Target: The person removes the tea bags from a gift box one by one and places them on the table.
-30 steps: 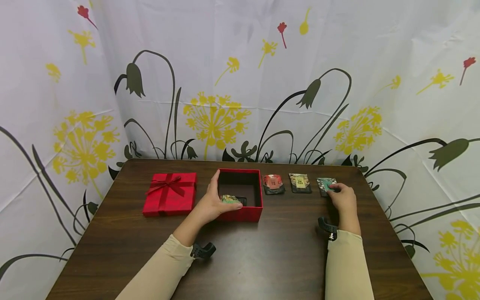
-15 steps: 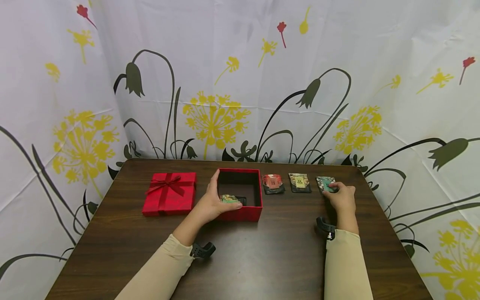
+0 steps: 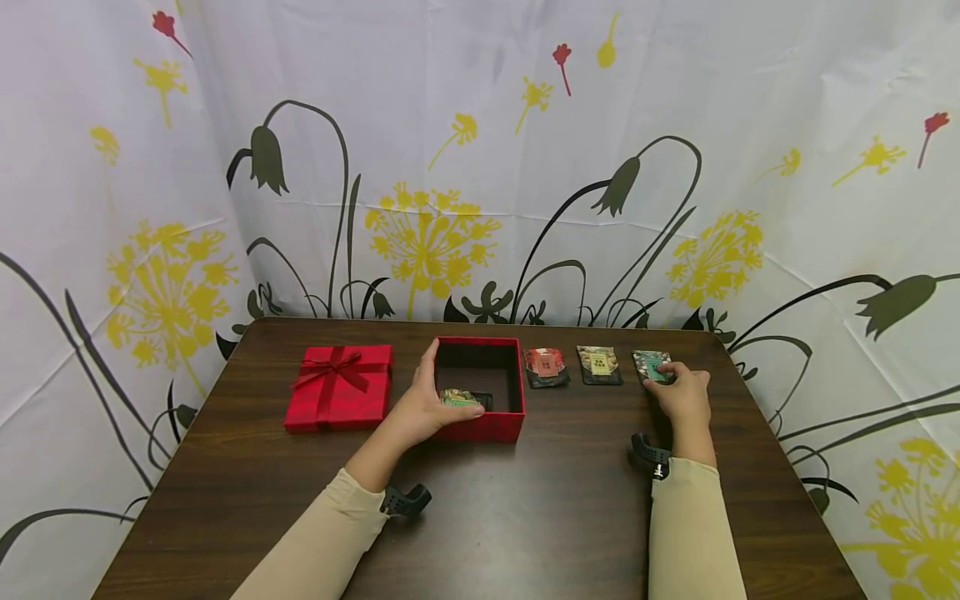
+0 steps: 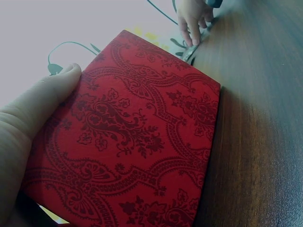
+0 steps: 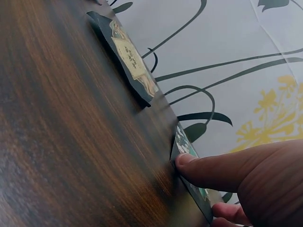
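An uncovered red gift box (image 3: 483,429) with a dark interior stands near the table's far edge. My left hand (image 3: 420,408) grips its left side, the thumb over the front rim. The left wrist view shows the box's patterned red wall (image 4: 137,127) with the thumb at its upper edge. Inside the box lies a green-and-yellow packet (image 3: 456,397), partly hidden by the hand. At the right, my right hand (image 3: 686,398) pinches a flat teal-and-black packet (image 3: 648,363) on the table; in the right wrist view the thumb (image 5: 208,168) lies on the packet's edge.
Between the box and the right hand lie a red packet (image 3: 547,367) and a yellow packet (image 3: 599,365). Left of the box sits a red lid (image 3: 352,412) with a ribbon bow. A flower-printed white curtain (image 3: 480,167) hangs behind the wooden table (image 3: 525,517).
My right hand has shifted slightly to the left at the teal packet, its thumb now by the packet's near edge. The left hand and box stay where they were.
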{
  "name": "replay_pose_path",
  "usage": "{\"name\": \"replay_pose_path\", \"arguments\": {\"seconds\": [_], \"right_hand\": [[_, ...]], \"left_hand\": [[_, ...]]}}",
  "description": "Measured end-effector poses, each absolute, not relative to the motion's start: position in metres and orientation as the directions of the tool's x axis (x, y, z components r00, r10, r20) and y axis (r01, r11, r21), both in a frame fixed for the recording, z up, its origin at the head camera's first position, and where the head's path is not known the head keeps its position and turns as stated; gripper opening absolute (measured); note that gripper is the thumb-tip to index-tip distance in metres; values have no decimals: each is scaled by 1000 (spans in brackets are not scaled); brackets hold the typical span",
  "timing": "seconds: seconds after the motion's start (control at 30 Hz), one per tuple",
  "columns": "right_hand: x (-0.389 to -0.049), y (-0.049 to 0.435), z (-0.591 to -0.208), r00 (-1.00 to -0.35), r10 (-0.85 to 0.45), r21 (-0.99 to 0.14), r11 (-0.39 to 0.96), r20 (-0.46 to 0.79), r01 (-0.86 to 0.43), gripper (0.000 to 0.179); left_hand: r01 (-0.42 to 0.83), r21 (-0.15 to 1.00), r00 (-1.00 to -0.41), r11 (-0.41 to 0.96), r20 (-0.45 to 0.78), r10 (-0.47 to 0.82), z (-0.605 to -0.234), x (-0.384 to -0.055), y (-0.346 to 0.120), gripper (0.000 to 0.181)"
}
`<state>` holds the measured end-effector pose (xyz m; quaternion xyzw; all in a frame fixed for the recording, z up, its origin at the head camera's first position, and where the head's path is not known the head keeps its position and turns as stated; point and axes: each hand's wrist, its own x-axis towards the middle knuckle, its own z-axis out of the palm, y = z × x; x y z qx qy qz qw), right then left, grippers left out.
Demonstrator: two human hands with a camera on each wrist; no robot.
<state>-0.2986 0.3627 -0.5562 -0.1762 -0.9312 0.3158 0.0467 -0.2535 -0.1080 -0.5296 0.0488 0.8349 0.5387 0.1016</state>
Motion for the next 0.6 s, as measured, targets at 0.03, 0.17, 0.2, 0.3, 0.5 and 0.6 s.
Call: {"name": "replay_pose_path", "arguments": {"seconds": [0.03, 0.17, 0.2, 0.3, 0.5, 0.6], "right_hand": [[-299, 363, -556, -934, 358, -604, 739, -24, 299, 51], [-299, 364, -557, -932, 361, -609, 735, -20, 298, 51], [-299, 364, -557, -932, 363, -616, 730, -17, 296, 51], [-300, 364, -558, -930, 368, -648, 709, 5, 277, 49], [-301, 362, -556, -927, 372, -708, 669, 55, 226, 43], [-300, 361, -551, -928, 368, -729, 649, 53, 215, 41]], "left_hand": [[-28, 910, -974, 414, -118, 192, -529, -253, -108, 140], [-30, 910, -974, 413, -119, 193, -529, -253, -108, 139], [-29, 910, -974, 413, -119, 194, -528, -253, -108, 139], [-25, 910, -974, 415, -115, 193, -528, -253, -108, 139], [-23, 909, -974, 416, -113, 195, -529, -253, -108, 139], [-26, 909, -974, 416, -117, 195, -529, -253, -108, 140]]}}
